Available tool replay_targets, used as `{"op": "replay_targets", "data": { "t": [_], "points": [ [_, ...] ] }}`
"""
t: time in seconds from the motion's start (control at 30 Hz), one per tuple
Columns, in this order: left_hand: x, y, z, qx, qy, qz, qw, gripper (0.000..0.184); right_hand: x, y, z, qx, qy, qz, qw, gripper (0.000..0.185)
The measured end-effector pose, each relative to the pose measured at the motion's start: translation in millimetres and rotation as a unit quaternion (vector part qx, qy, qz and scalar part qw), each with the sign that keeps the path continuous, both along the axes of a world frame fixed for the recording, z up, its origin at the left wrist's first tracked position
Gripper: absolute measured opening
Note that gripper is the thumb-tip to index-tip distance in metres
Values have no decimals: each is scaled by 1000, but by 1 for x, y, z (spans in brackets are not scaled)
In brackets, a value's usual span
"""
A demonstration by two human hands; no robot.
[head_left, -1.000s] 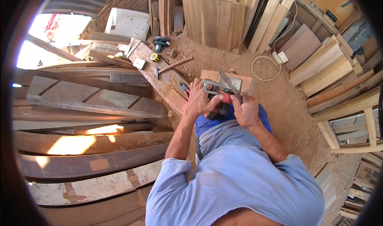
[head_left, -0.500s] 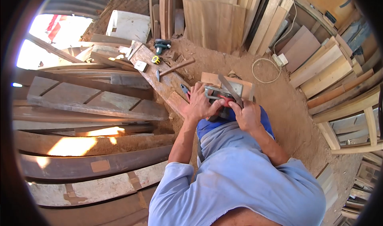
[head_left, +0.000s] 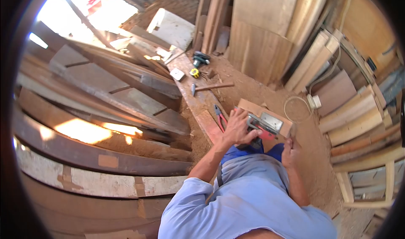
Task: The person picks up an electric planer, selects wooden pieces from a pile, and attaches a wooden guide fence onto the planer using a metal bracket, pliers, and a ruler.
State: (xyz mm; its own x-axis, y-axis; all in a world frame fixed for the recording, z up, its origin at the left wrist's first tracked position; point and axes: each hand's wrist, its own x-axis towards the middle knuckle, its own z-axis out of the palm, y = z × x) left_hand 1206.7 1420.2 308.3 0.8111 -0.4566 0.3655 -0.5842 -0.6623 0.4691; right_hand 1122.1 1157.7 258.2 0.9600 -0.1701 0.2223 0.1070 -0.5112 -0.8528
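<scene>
A red and black tool with a metal base plate (head_left: 270, 121) rests over my lap, against a light wooden block (head_left: 252, 107). My left hand (head_left: 239, 128) is wrapped round its left side, near the metal loop. To the right of the tool, my right hand (head_left: 289, 153) is closed, with a thin flat strip, blurred, rising from its fingers beside the block's right end. Red-handled pliers (head_left: 221, 120) lie just left of my left hand on a long board (head_left: 195, 106).
A hammer (head_left: 211, 87), yellow tape measure (head_left: 194, 72), green and black power tool (head_left: 200, 58) and white box (head_left: 177, 74) lie up the board. Timber (head_left: 105, 80) is stacked at left; planks (head_left: 261, 42) lean behind. A coiled cable (head_left: 298, 109) lies on the sandy floor.
My right hand has moved right and down, away from the tool, taking the flat strip off it. My left hand keeps its hold. The whole view has turned and shifted.
</scene>
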Motion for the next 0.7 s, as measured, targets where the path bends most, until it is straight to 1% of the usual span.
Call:
{"op": "replay_targets", "data": {
  "t": [0.07, 0.1, 0.17, 0.2, 0.23, 0.27, 0.3, 0.33, 0.4, 0.5, 0.57, 0.6, 0.67, 0.7],
  "points": [
    [3, 0, -3, 7, -3, 13, 1000, 63, 6, -3, -12, 58, 37, -13, 998, 34],
    [3, 0, -7, 11, 6, 5, 1000, 63, 9, -1, -21, 59, 32, -3, 998, 34],
    [6, -3, -14, 2, -26, 6, 1000, 62, 22, 2, -36, 101, 132, 52, 985, 38],
    [5, -5, -12, -19, -40, 8, 999, 62, 25, 18, -36, 252, 95, 50, 962, 34],
    [4, -5, -9, -39, -55, 9, 998, 62, 27, 17, -37, 253, 91, 54, 962, 34],
    [3, -2, -7, -27, -27, 10, 999, 62, 29, 15, -39, 343, 127, 89, 927, 33],
    [2, 0, -5, -25, -32, 14, 999, 62, 32, 17, -32, 428, 162, 123, 881, 32],
    [2, 2, -4, -33, -25, 17, 999, 63, 35, 19, -25, 428, 160, 128, 880, 32],
    [0, 7, -6, -42, -18, 21, 999, 63, 35, 23, -8, 390, 198, 188, 879, 28],
    [4, 13, -20, -63, -33, 15, 997, 59, 43, 29, 3, 372, 187, 215, 884, 25],
    [10, 19, -31, -104, -80, -9, 991, 54, 49, 36, 6, 355, 177, 218, 892, 26],
    [13, 21, -28, -103, -84, -8, 991, 54, 53, 42, 9, 339, 168, 217, 900, 28],
    [19, 23, -23, -150, -135, 7, 979, 46, 61, 54, 16, 338, 155, 225, 901, 28],
    [20, 27, -27, -149, -138, 10, 979, 46, 66, 59, 19, 338, 144, 230, 901, 28]
  ]
}}
